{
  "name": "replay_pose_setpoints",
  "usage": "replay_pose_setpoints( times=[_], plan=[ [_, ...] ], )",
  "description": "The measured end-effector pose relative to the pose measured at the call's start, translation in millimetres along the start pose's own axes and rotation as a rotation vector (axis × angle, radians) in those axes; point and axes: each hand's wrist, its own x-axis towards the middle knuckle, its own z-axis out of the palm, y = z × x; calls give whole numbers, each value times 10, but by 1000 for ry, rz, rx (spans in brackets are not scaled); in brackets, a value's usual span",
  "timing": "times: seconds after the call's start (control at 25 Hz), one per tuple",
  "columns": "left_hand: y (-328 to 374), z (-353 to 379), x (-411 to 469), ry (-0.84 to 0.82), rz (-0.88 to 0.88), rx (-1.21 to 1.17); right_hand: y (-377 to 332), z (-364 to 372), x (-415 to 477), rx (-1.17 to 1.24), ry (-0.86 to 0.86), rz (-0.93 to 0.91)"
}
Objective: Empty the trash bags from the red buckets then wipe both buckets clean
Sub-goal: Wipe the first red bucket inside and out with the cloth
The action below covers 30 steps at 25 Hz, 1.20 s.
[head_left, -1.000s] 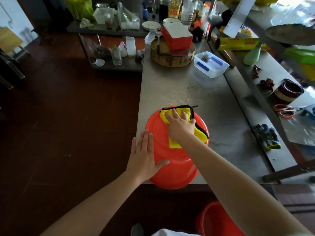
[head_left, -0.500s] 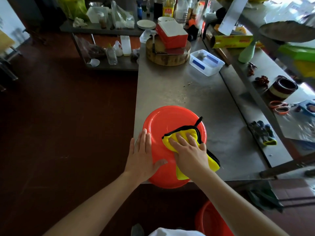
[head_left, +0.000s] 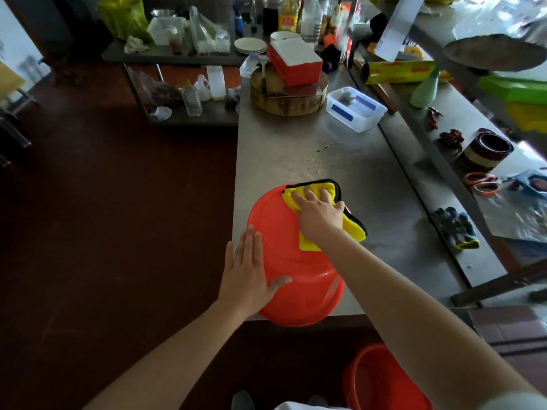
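A red bucket [head_left: 284, 250] stands upside down at the near edge of the steel table [head_left: 296, 149]. My left hand [head_left: 248, 270] lies flat with straight fingers against the bucket's near left side. My right hand [head_left: 318, 211] presses a yellow cloth with black trim [head_left: 352, 229] onto the far right part of the bucket's upturned bottom, fingers spread over the cloth. A second red bucket [head_left: 381, 380] stands upright on the floor at the lower right, partly cut off by the frame.
On the table behind are a round wooden chopping block [head_left: 288, 96] with a red-and-white box on it and a clear plastic tub [head_left: 355, 109]. Dark gloves [head_left: 454, 229], scissors and a bowl lie on the right-hand shelf. Dark floor lies to the left.
My right hand has slid the yellow cloth from the near right of the bucket's bottom back to its far edge. My left hand has stayed on the bucket's side.
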Motion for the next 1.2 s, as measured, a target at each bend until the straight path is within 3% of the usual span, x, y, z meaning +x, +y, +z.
replay_pose_setpoints(
  times=[0.4, 0.88, 1.2],
  plan=[
    [22, 61, -27, 28, -23, 23, 361, 378, -1088, 12, -1, -27],
    [49, 88, 10, 43, -32, -74, 452, 66, -37, 44, 67, -23],
    [96, 94, -7, 53, -58, -33, 691, 294, -472, 33, 160, -13]
  ],
)
